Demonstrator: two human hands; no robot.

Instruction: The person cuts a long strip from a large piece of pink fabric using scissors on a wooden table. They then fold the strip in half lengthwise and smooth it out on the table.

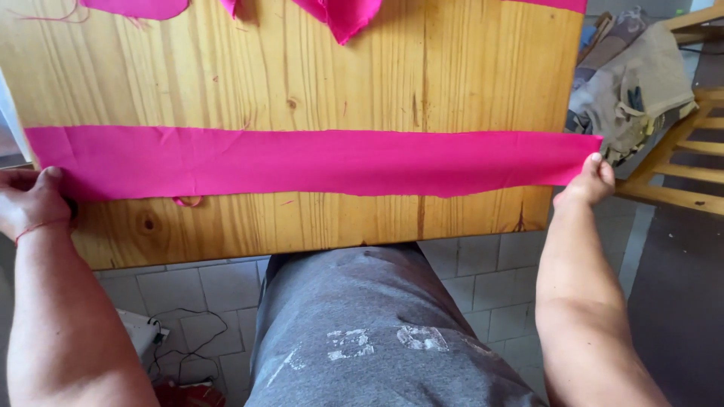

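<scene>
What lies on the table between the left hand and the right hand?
In the head view, one long pink cloth strip spans the wooden table from left hand to right hand.

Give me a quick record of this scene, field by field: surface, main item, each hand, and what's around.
surface: light wooden table
main item: long pink fabric strip, stretched flat across the table
left hand: grips the strip's left end
right hand: pinches the strip's right end past the table edge
around: more pink fabric pieces at far edge; wooden chair with grey cloth; tiled floor
</scene>
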